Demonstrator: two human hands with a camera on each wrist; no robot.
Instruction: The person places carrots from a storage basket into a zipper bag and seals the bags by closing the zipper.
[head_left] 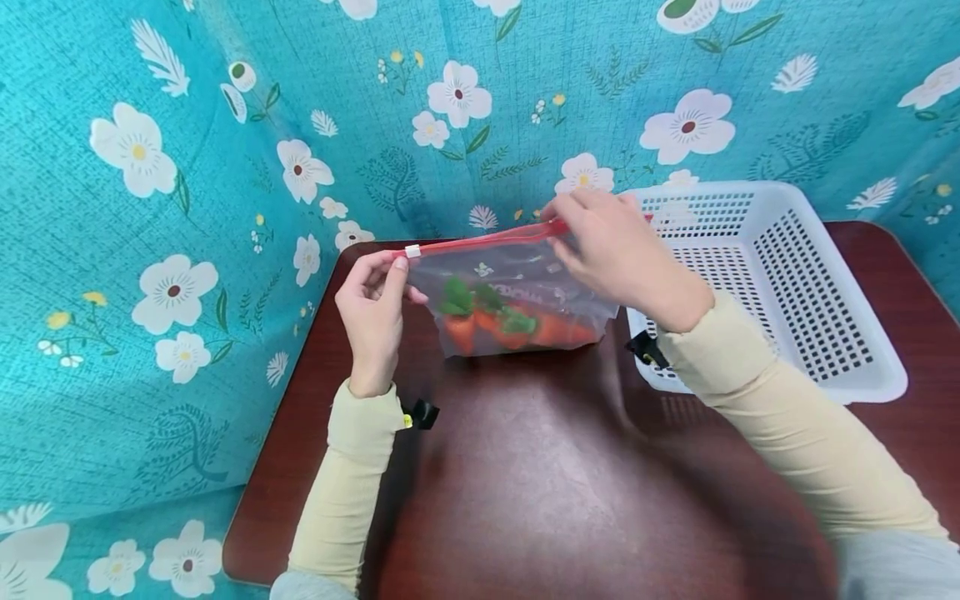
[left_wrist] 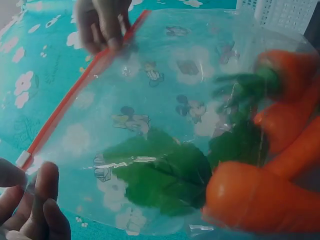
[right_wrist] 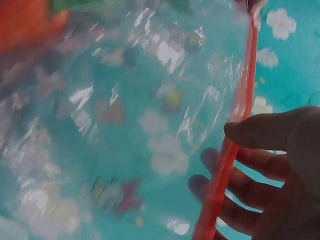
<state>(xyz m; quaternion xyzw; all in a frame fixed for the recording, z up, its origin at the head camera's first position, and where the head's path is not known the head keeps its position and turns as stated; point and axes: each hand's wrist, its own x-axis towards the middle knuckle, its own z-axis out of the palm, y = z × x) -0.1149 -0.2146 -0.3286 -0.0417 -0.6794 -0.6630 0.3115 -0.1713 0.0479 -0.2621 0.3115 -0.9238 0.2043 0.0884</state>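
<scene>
A clear zip bag [head_left: 540,265] with a red top strip and printed cartoon figures hangs upright between my hands. Several orange carrots [left_wrist: 255,197] with green leaves [left_wrist: 160,170] lie in its lower part. At the top left corner, beside the white slider [head_left: 412,251], my left hand [head_left: 372,317] pinches the bag between thumb and fingers. Toward the strip's other end my right hand [head_left: 618,254] holds the red edge, thumb on one face and fingers [right_wrist: 252,186] behind it. Between the hands, the two red lines of the strip show slightly apart in the head view.
A white plastic basket [head_left: 873,333] with slotted walls stands on the right of the dark red-brown table [head_left: 525,483], partly behind my right forearm. Blue floral cloth [head_left: 375,100] hangs behind the table and along its left side.
</scene>
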